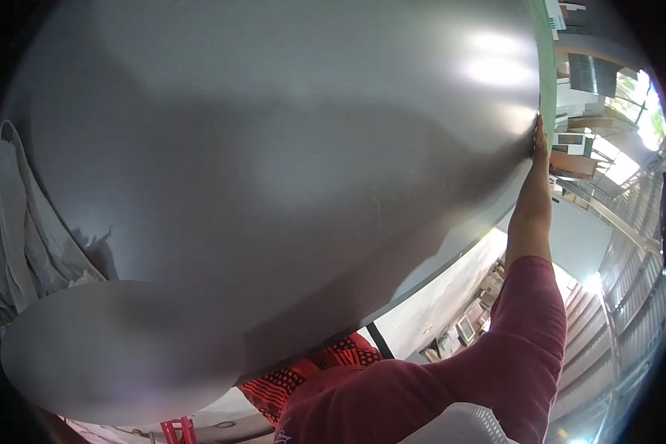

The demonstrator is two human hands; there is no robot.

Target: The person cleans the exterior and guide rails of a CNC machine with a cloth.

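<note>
Head view | right hand (540, 139) touching grey panel (333, 155) edge, grip unclear | left hand unseen, cannot tell

One panel (288, 163) — one hand (541, 139) — one burgundy sleeve (529, 307).

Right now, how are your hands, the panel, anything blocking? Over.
Right hand at the edge of the grey panel, grip unclear; left hand out of view. Panel fills most of picture. Pale cloth at picture's left, blocking unclear.
</note>
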